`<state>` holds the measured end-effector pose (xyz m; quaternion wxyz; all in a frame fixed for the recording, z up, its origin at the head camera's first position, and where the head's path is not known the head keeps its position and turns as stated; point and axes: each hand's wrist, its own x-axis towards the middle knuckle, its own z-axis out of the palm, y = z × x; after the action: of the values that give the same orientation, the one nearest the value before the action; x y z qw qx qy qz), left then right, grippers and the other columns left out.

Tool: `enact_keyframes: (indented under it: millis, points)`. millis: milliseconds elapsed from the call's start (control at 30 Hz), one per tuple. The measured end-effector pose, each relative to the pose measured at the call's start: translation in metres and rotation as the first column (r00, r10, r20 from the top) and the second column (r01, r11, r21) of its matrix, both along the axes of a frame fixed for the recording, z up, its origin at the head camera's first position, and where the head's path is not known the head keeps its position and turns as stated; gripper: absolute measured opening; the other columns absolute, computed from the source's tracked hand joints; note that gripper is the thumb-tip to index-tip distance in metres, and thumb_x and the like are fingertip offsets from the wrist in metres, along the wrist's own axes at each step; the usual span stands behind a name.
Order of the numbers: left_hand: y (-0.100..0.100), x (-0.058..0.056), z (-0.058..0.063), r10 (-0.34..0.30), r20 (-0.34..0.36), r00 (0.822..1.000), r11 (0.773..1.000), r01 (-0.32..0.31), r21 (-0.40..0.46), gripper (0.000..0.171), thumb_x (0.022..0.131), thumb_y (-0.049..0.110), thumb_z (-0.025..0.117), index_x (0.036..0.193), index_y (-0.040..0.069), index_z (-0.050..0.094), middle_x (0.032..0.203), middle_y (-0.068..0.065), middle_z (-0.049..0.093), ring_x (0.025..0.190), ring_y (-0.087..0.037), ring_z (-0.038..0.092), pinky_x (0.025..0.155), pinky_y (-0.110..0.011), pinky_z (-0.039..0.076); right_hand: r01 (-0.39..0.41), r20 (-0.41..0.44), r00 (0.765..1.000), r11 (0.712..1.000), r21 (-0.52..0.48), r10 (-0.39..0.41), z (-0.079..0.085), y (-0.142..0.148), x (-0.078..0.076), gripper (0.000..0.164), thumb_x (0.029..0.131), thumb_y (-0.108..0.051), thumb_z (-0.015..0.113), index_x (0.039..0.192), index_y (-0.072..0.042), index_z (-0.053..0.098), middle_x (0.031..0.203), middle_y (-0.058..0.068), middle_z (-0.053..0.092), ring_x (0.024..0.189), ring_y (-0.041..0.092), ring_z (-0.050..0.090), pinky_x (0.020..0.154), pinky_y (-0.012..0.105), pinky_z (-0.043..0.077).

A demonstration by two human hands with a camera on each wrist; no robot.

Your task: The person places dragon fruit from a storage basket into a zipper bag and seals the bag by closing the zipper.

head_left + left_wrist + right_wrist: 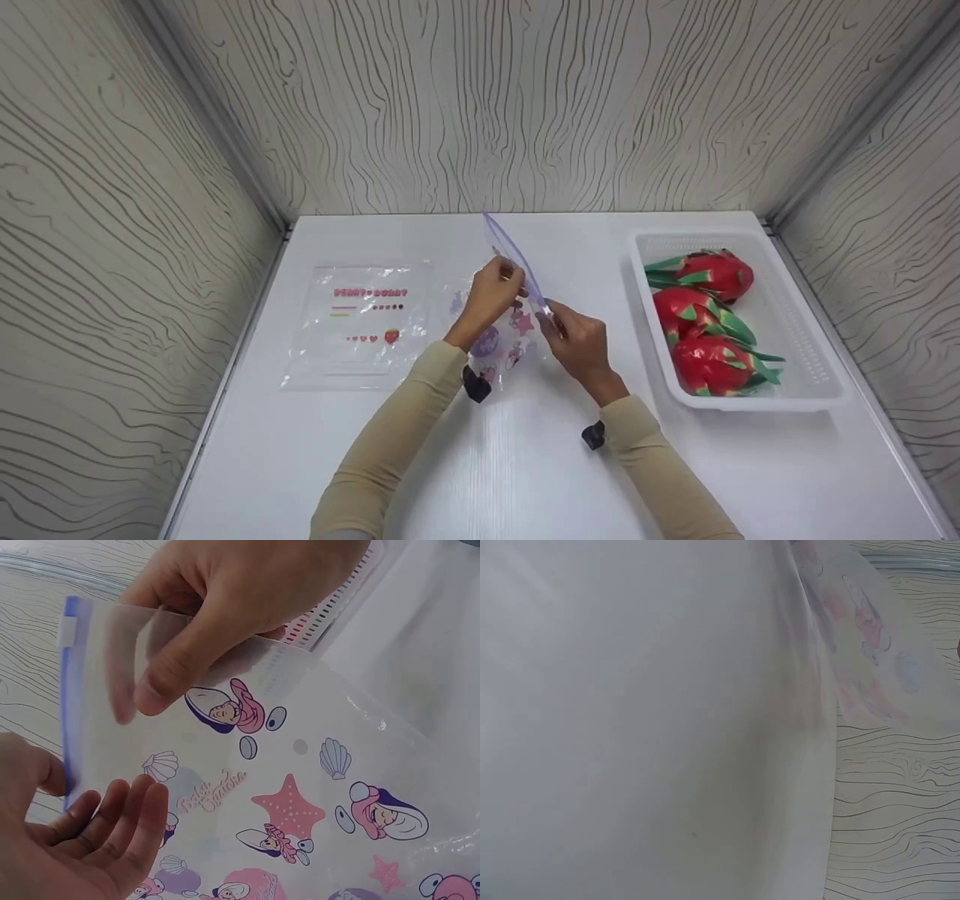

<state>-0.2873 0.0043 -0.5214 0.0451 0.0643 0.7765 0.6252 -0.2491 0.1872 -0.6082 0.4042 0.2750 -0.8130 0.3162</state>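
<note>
A clear zip bag (352, 757) printed with pink starfish, shells and small characters is held up between both hands, its purple zip edge (517, 255) slanting in the head view. My left hand (491, 296) pinches this edge low down, its other fingers in front of the printed side in the left wrist view. The right hand (577, 341) grips the zip edge's near end, thumb on the front face and fingers behind the film. Close to that corner sits a white slider (67, 631). In the right wrist view only part of the printed bag (870, 637) shows, with no hand.
Flat on the white table (525, 465), at the left, lies another clear bag (360, 322) with red lettering and a strawberry. A white basket (802, 330) at the right holds three red dragon fruits (712, 364). Wood-patterned walls (480, 112) enclose the back and sides.
</note>
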Motion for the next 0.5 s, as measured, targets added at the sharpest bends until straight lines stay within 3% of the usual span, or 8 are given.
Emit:
enact_keyframes:
  millis: [100, 200, 367, 500]
  points:
    - [0.0002, -0.0006, -0.0002, 0.002, -0.019, 1.0, 1.0, -0.002, -0.011, 0.017, 0.106, 0.015, 0.055, 0.113, -0.001, 0.061, 0.102, -0.014, 0.07, 0.09, -0.032, 0.076, 0.083, -0.054, 0.066, -0.041, 0.051, 0.998, 0.999, 0.007, 0.04, -0.0003, 0.0008, 0.0006, 0.04, 0.107, -0.039, 0.064, 0.118, -0.002, 0.074, 0.065, 0.003, 0.063, 0.047, 0.01, 0.049, 0.042, 0.024, 0.039]
    - [0.0001, -0.0011, -0.0013, 0.005, -0.038, 0.999, 0.999, -0.007, -0.035, 0.017, 0.105, 0.013, 0.057, 0.113, -0.001, 0.062, 0.104, -0.016, 0.07, 0.09, -0.031, 0.076, 0.083, -0.053, 0.066, -0.07, 0.119, 0.99, 0.998, -0.002, 0.07, 0.0015, 0.0016, 0.0013, 0.062, 0.11, -0.059, 0.045, 0.121, -0.005, 0.073, 0.068, 0.001, 0.068, 0.049, 0.007, 0.051, 0.043, 0.023, 0.038]
    - [-0.0006, -0.0003, -0.0022, -0.009, -0.061, 0.998, 0.997, 0.004, -0.071, 0.017, 0.106, 0.015, 0.061, 0.114, 0.0, 0.063, 0.109, -0.016, 0.071, 0.098, -0.035, 0.076, 0.08, -0.042, 0.067, -0.103, 0.271, 0.955, 0.991, -0.081, 0.121, 0.0055, 0.0034, 0.0018, 0.076, 0.109, -0.068, 0.03, 0.121, -0.007, 0.074, 0.058, 0.0, 0.066, 0.045, 0.006, 0.051, 0.044, 0.022, 0.037]
    - [-0.0003, 0.0011, -0.0023, -0.028, -0.077, 0.997, 0.995, 0.021, -0.093, 0.016, 0.107, 0.017, 0.062, 0.113, 0.002, 0.063, 0.11, -0.014, 0.071, 0.095, -0.026, 0.074, 0.075, -0.03, 0.065, -0.143, 0.399, 0.897, 0.979, -0.143, 0.189, 0.0077, 0.0043, 0.0027, 0.077, 0.109, -0.067, 0.028, 0.124, -0.006, 0.072, 0.056, 0.007, 0.068, 0.043, 0.018, 0.059, 0.047, 0.021, 0.038]
